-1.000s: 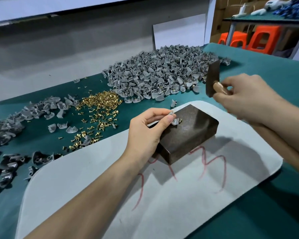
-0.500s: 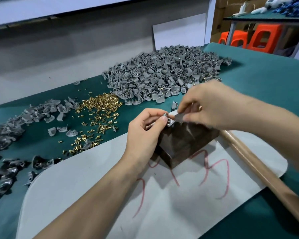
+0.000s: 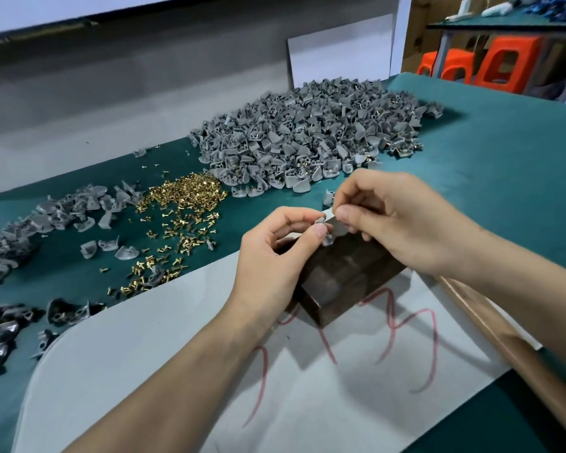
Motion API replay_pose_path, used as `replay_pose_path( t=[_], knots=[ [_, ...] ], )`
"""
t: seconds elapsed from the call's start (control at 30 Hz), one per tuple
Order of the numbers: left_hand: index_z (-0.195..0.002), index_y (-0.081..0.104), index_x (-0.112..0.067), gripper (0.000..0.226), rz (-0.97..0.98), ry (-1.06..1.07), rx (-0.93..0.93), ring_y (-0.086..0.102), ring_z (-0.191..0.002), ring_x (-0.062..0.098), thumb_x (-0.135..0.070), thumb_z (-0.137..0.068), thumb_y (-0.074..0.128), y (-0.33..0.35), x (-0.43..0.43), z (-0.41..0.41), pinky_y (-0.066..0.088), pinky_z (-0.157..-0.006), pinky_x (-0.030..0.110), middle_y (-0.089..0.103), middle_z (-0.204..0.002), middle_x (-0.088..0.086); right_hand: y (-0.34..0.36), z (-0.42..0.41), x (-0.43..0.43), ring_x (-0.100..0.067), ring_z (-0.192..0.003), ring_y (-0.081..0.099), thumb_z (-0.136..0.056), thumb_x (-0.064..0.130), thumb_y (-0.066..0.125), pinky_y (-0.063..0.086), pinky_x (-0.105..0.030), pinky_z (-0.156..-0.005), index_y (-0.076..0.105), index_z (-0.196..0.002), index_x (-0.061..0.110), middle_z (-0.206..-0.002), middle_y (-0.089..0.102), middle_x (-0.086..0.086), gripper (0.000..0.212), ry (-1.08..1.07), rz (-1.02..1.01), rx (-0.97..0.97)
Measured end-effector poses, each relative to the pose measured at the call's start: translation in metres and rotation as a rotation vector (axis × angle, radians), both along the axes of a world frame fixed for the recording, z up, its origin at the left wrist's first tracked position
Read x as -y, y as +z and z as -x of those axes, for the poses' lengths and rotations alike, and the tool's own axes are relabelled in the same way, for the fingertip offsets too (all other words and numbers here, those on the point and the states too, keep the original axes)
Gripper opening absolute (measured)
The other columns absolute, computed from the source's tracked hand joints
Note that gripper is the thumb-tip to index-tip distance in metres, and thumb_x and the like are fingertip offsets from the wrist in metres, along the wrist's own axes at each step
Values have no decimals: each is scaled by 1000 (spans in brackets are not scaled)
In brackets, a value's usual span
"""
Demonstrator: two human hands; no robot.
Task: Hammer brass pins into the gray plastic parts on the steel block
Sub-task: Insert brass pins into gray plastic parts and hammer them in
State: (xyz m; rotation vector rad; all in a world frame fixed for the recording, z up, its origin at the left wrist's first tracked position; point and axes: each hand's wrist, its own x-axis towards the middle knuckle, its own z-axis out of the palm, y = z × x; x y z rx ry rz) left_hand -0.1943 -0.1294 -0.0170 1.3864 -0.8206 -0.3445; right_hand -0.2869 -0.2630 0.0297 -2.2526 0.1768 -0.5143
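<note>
Pinching a small gray part point(image 3: 324, 224) from both sides, the left hand point(image 3: 275, 256) and the right hand point(image 3: 402, 220) meet over the far top edge of the steel block point(image 3: 347, 276). Each grips the part between thumb and forefinger, and their fingertips hide whether it rests on the block. The block sits on a pale sheet point(image 3: 164, 354) marked with a red scribble point(image 3: 406, 325), near the table's point(image 3: 504, 178) front edge. A wooden hammer handle point(image 3: 504, 341) lies under the right forearm, its head hidden behind that hand. Toward the far edge spreads a big heap of gray parts point(image 3: 307, 138). Brass pins point(image 3: 183, 204) scatter left of it, with a smaller heap point(image 3: 62, 210) and darker pieces point(image 3: 0, 325) at the left edge. Orange stools point(image 3: 504, 63) stand beyond the far right corner.
</note>
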Motion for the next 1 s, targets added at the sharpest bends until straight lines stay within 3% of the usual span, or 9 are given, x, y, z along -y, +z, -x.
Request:
replay_pose_path(
  t=[0.2, 0.3, 0.57, 0.73, 1.0],
  knots=[
    [-92, 65, -26, 19, 65, -9, -23, 63, -75, 8, -23, -76, 74, 1, -1, 0, 48, -76, 21, 70, -74, -4, 2, 3, -8, -8, -57, 56, -88, -7, 54, 48, -17, -55, 59, -82, 1, -68, 61, -11, 10, 143, -388, 48],
    [-90, 65, -26, 16, 78, 17, 114, 62, -76, 9, -17, -78, 69, 2, -1, 3, 47, -78, 22, 67, -75, -7, 0, 3, -11, -6, -56, 55, -89, -5, 54, 48, -15, -55, 59, -81, 2, -67, 60, -11, 12, 117, -526, 76],
    [-88, 64, -23, 12, 92, 95, 276, 62, -77, 10, -12, -84, 65, 1, -1, 4, 48, -79, 24, 66, -80, -8, -1, 2, -15, -10, -53, 56, -85, -5, 61, 50, -18, -55, 62, -77, 6, -64, 61, -8, 14, 50, -368, 98],
    [-87, 62, -25, 14, 116, 80, 237, 62, -75, 11, -11, -85, 63, 0, -1, 3, 51, -80, 31, 66, -78, -8, -1, 2, -17, -7, -51, 59, -78, -8, 67, 50, -14, -57, 64, -76, 6, -64, 64, -7, 15, 52, -388, 149],
    [-89, 61, -19, 16, 175, 108, 195, 63, -75, 9, -7, -82, 69, 0, 0, 4, 49, -75, 20, 66, -76, -7, -5, 2, -15, -13, -56, 61, -84, -7, 62, 53, -20, -55, 62, -78, 3, -65, 63, -10, 12, 42, -438, 140]
  ],
)
